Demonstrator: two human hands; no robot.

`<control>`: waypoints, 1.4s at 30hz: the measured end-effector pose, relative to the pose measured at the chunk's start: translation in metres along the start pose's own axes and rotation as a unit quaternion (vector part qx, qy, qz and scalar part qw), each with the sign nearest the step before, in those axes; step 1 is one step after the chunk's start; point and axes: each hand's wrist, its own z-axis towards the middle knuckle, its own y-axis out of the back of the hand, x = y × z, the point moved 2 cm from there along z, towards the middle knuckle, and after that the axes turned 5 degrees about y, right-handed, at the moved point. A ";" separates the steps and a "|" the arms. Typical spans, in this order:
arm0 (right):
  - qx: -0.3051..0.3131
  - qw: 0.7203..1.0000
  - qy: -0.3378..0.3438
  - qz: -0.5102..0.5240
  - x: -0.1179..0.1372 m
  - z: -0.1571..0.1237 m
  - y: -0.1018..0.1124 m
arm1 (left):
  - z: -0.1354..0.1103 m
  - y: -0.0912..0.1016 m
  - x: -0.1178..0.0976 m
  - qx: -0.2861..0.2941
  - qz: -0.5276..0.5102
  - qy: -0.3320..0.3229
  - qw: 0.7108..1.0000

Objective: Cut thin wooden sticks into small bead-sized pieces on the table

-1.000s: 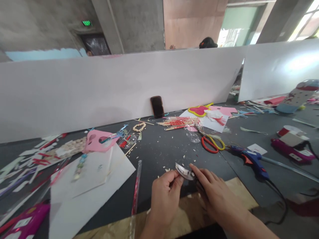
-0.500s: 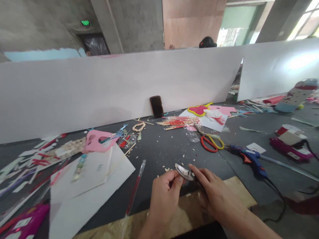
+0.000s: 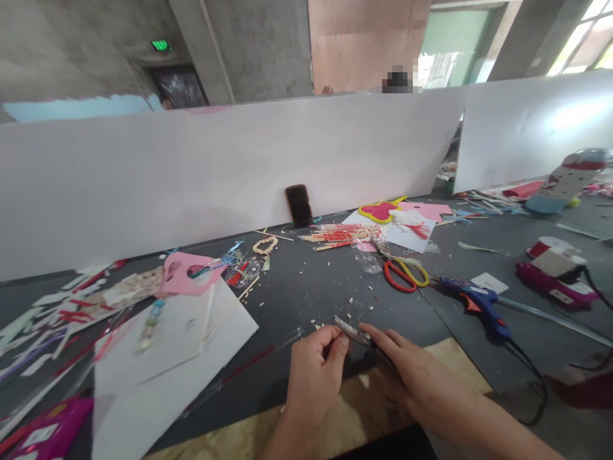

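Note:
My right hand (image 3: 407,367) is wrapped round a pair of pruning shears (image 3: 352,329), whose metal jaws point left and away from me. Its handles are mostly hidden by the palm. My left hand (image 3: 316,361) is closed in a pinch right at the jaws; whatever lies between thumb and forefinger is too small or hidden to name. Just beyond the fingertips, short pale cut bits (image 3: 349,315) are scattered on the dark table (image 3: 316,291). To the left of my left hand lies a clear plastic sleeve (image 3: 253,364) with a red strip in it.
Red-and-yellow-handled scissors (image 3: 406,275) and a blue glue gun (image 3: 479,303) lie at right, its cord trailing toward me. Bundled sticks (image 3: 345,235) and a phone (image 3: 299,206) are ahead, by a white partition (image 3: 215,172). White sheets (image 3: 177,358) cover the left side.
The plastic sleeve has swung from a steep slant to a flatter diagonal, its near end now farther left. The shears' jaws have turned and look narrower. Both hands stay nearly in place.

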 end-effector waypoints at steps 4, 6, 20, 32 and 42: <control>0.029 0.998 0.019 0.049 0.007 0.001 0.011 | -0.001 0.001 -0.003 -0.012 -0.020 0.012 1.000; 0.041 0.996 0.024 0.071 0.011 0.002 0.016 | -0.002 0.001 -0.004 -0.017 -0.025 0.018 0.999; 0.109 0.987 0.016 0.115 0.010 0.004 0.024 | -0.005 0.002 -0.002 -0.016 -0.023 0.028 0.999; -0.039 0.997 0.000 -0.067 0.001 0.001 0.003 | -0.003 0.000 -0.003 0.004 -0.019 0.005 1.000; -0.047 0.994 0.009 -0.103 0.002 0.001 -0.004 | -0.005 -0.001 -0.004 0.013 -0.033 0.008 0.999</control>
